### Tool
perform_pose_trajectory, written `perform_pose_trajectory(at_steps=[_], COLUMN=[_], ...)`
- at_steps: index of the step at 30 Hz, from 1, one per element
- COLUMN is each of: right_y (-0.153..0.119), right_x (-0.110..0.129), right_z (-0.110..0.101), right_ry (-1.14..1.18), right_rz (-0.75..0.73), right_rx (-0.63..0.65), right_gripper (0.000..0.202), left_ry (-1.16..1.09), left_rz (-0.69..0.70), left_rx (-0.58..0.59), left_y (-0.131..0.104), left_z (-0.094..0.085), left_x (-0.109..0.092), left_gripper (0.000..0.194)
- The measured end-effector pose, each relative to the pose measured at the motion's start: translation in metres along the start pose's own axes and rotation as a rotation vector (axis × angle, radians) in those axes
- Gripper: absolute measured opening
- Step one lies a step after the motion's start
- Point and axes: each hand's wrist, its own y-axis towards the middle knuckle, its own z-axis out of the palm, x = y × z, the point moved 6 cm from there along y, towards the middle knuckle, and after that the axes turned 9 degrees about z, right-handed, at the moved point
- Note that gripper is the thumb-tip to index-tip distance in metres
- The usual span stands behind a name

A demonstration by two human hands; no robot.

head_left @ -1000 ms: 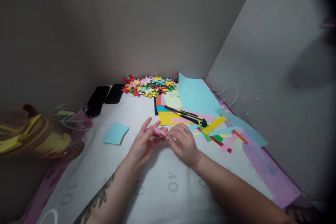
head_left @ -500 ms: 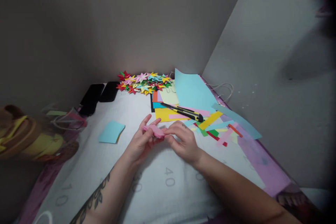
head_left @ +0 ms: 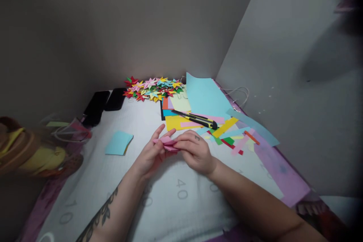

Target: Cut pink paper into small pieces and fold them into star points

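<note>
Between my two hands is a small folded piece of pink paper [head_left: 168,141], its layers slightly spread. My left hand [head_left: 151,155] pinches its left side with the thumb on top, while other fingers stretch out behind it. Thumb and fingertips of my right hand [head_left: 197,151] are closed on the paper's right end. To the left of my hands, a small stack of light blue paper squares [head_left: 118,143] lies on the white mat [head_left: 159,211]. Behind my right hand rests a yellow and black utility knife [head_left: 195,118] on coloured sheets.
Folded paper stars [head_left: 153,89] in many colours are heaped against the wall. Two black phones [head_left: 115,99] lie at the back left. A large light blue sheet [head_left: 208,94] and loose paper strips [head_left: 226,127] cover the right side. A plush toy [head_left: 36,151] is at far left.
The pink paper has opened out, with its layers now parted. My right fingers have moved slightly left along it. The whole view has shifted a little.
</note>
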Motion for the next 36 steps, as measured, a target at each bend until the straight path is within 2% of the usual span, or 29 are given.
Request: perform_pose_trajectory(at_steps=[8, 22, 36], right_y=[0.0038, 0.0031, 0.0037], right_x=[0.0036, 0.0019, 0.0031], right_z=[-0.0034, -0.0055, -0.0060], right_ry=[0.069, 0.092, 0.105], right_rz=[0.036, 0.066, 0.069], right_rx=[0.012, -0.001, 0.002], right_gripper=[0.017, 0.016, 0.017], left_ry=[0.047, 0.056, 0.066], left_rz=[-0.018, -0.026, -0.043], left_rx=[0.053, 0.136, 0.144], left_y=[-0.0014, -0.0033, -0.0043], left_z=[0.0007, -0.0001, 0.0009], left_x=[-0.0014, -0.0017, -0.0023], left_gripper=[0.079, 0.078, 0.078])
